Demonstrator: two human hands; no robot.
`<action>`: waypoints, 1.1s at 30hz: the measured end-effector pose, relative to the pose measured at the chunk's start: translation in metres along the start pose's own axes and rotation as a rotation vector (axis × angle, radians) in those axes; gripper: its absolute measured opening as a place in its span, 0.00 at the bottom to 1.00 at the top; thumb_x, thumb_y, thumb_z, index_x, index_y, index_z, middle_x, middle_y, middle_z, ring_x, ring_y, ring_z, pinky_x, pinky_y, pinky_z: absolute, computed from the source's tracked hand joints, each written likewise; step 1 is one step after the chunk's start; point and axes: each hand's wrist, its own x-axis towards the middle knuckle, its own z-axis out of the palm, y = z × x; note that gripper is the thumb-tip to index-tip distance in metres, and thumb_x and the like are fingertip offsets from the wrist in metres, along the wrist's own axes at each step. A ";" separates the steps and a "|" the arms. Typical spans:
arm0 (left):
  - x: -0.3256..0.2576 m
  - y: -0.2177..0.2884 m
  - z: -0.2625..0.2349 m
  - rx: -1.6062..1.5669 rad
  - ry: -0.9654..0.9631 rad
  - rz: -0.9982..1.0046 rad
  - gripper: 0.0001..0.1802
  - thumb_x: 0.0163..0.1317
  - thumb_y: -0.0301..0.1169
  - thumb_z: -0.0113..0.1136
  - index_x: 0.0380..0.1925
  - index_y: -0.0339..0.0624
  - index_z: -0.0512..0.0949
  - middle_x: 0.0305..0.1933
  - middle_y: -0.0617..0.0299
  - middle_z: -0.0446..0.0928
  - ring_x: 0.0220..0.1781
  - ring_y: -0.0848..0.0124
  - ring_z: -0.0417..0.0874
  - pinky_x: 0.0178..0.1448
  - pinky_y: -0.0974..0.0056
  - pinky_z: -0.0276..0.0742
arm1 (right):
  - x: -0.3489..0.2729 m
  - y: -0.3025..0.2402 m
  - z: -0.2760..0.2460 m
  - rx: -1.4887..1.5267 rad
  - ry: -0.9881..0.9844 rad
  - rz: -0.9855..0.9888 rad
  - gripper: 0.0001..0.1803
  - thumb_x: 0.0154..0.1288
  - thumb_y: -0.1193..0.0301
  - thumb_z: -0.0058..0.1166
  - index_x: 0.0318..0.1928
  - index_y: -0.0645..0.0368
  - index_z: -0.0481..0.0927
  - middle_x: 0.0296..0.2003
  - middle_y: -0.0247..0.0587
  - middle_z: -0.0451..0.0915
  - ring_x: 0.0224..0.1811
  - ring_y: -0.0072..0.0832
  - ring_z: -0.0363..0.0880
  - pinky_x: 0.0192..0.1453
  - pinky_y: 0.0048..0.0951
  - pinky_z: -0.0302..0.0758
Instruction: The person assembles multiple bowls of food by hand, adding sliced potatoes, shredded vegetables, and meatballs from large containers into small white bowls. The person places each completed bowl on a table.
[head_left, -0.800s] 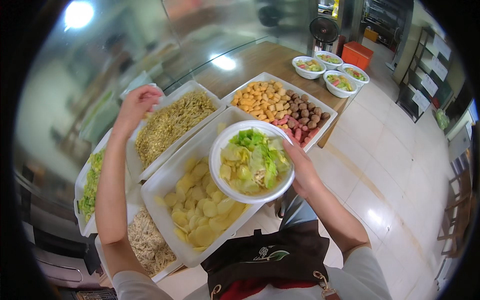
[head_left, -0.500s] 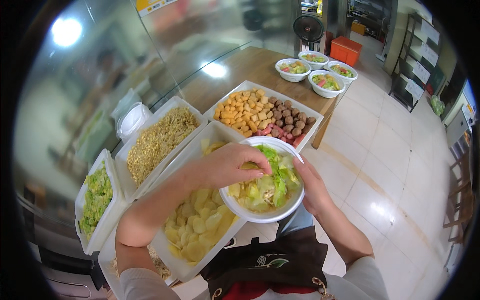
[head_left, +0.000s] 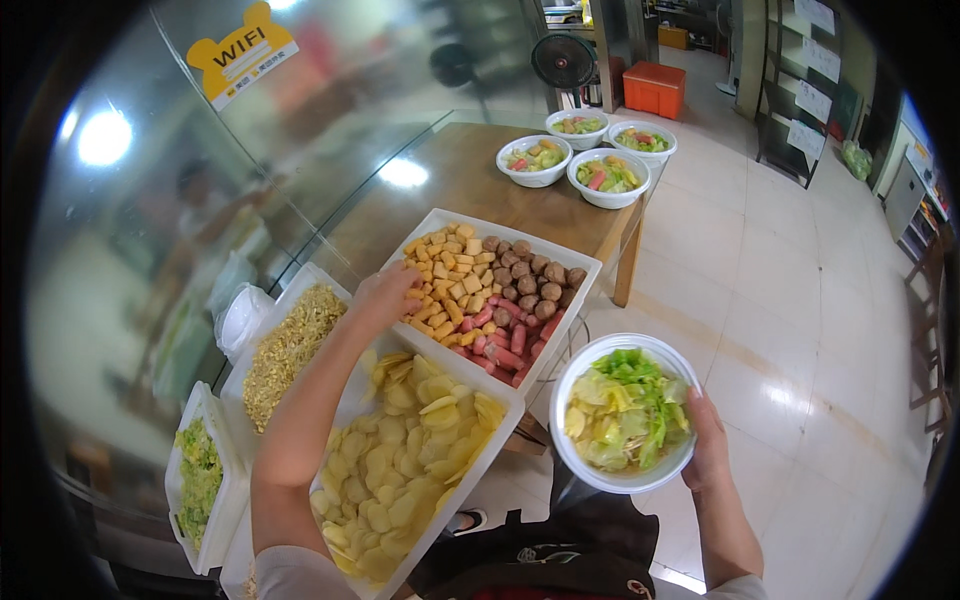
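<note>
The right hand (head_left: pixel 708 445) grips the rim of a white bowl (head_left: pixel 625 412) of green leaves and pale slices, holding it over the floor just right of the tofu tray (head_left: pixel 497 290). The left hand (head_left: pixel 385 295) reaches into that tray, fingers curled down onto the yellow cubes (head_left: pixel 445 270) at its left end; whether it grips any cannot be told. Brown balls (head_left: pixel 525 280) and pink sausages (head_left: pixel 495 350) fill the rest of the tray. Nearer than it lies a tray of potato slices (head_left: pixel 400 460); left of it, a tray of sprouts (head_left: pixel 285 345). Beyond it stand three filled bowls (head_left: pixel 585 155) on a wooden table (head_left: pixel 455 190).
</note>
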 end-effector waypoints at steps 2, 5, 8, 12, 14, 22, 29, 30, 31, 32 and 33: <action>0.004 0.007 0.004 0.052 0.032 0.062 0.10 0.53 0.32 0.63 0.34 0.42 0.75 0.39 0.55 0.75 0.42 0.56 0.78 0.45 0.57 0.73 | 0.002 0.007 -0.027 0.016 0.083 -0.029 0.33 0.69 0.57 0.48 0.67 0.62 0.60 0.60 0.45 0.68 0.63 0.33 0.67 0.65 0.32 0.65; 0.020 0.012 0.005 -0.033 0.092 0.117 0.10 0.54 0.32 0.60 0.35 0.41 0.76 0.37 0.53 0.74 0.42 0.57 0.78 0.46 0.57 0.73 | 0.002 0.015 -0.045 0.052 0.193 -0.055 0.31 0.68 0.56 0.48 0.64 0.63 0.62 0.58 0.46 0.70 0.60 0.33 0.70 0.63 0.33 0.67; 0.052 0.038 0.009 -0.251 0.065 0.162 0.09 0.54 0.31 0.58 0.35 0.40 0.76 0.38 0.51 0.75 0.44 0.55 0.77 0.48 0.56 0.73 | 0.001 0.016 -0.056 0.049 0.294 -0.063 0.30 0.68 0.54 0.48 0.61 0.63 0.66 0.55 0.47 0.72 0.57 0.35 0.73 0.60 0.35 0.71; 0.065 0.047 0.036 -0.101 -0.067 0.092 0.08 0.54 0.29 0.57 0.33 0.39 0.76 0.38 0.50 0.75 0.45 0.53 0.77 0.49 0.55 0.73 | 0.001 0.016 -0.059 0.061 0.306 -0.069 0.30 0.68 0.54 0.48 0.61 0.63 0.65 0.56 0.47 0.71 0.57 0.35 0.72 0.60 0.35 0.70; 0.061 0.048 0.046 -0.031 -0.087 0.048 0.09 0.53 0.30 0.58 0.34 0.39 0.75 0.39 0.49 0.76 0.45 0.51 0.78 0.49 0.54 0.73 | 0.001 0.015 -0.059 0.070 0.291 -0.079 0.31 0.68 0.53 0.47 0.61 0.63 0.65 0.56 0.47 0.71 0.57 0.35 0.72 0.61 0.34 0.70; 0.041 0.065 0.011 -0.514 -0.285 -0.003 0.10 0.56 0.28 0.58 0.37 0.38 0.72 0.38 0.55 0.75 0.41 0.63 0.78 0.44 0.63 0.74 | 0.002 0.018 -0.064 0.049 0.308 -0.072 0.31 0.68 0.53 0.47 0.61 0.64 0.66 0.56 0.47 0.72 0.57 0.34 0.72 0.60 0.33 0.70; -0.001 0.129 0.039 -0.251 -0.248 0.186 0.10 0.54 0.28 0.57 0.36 0.39 0.73 0.35 0.54 0.74 0.37 0.61 0.81 0.40 0.58 0.77 | 0.007 0.026 -0.073 0.091 0.234 -0.041 0.30 0.71 0.58 0.44 0.66 0.63 0.61 0.60 0.46 0.69 0.62 0.33 0.67 0.65 0.32 0.65; -0.003 0.127 0.054 -0.084 -0.097 0.299 0.11 0.53 0.28 0.57 0.37 0.40 0.73 0.35 0.52 0.75 0.35 0.58 0.81 0.41 0.56 0.77 | 0.006 0.023 -0.068 0.072 0.206 -0.046 0.30 0.71 0.58 0.44 0.66 0.63 0.61 0.60 0.45 0.69 0.62 0.32 0.67 0.65 0.32 0.65; -0.001 0.125 0.062 -0.121 -0.089 0.317 0.12 0.52 0.28 0.58 0.37 0.40 0.74 0.35 0.52 0.75 0.33 0.58 0.81 0.38 0.56 0.77 | 0.004 0.020 -0.059 0.054 0.186 -0.057 0.30 0.71 0.59 0.45 0.66 0.63 0.61 0.59 0.45 0.69 0.61 0.32 0.68 0.65 0.32 0.65; 0.001 0.117 0.065 -0.158 -0.082 0.334 0.12 0.51 0.28 0.58 0.38 0.41 0.74 0.34 0.51 0.76 0.31 0.58 0.82 0.36 0.57 0.77 | 0.003 0.018 -0.050 0.060 0.183 -0.061 0.30 0.70 0.59 0.45 0.66 0.63 0.61 0.59 0.45 0.69 0.61 0.31 0.67 0.65 0.32 0.64; 0.004 0.113 0.069 -0.206 -0.075 0.357 0.13 0.51 0.27 0.59 0.38 0.41 0.74 0.34 0.51 0.76 0.28 0.58 0.82 0.34 0.57 0.78 | 0.007 0.022 -0.053 0.036 0.164 -0.067 0.31 0.70 0.58 0.46 0.66 0.63 0.60 0.61 0.45 0.68 0.63 0.30 0.66 0.66 0.31 0.63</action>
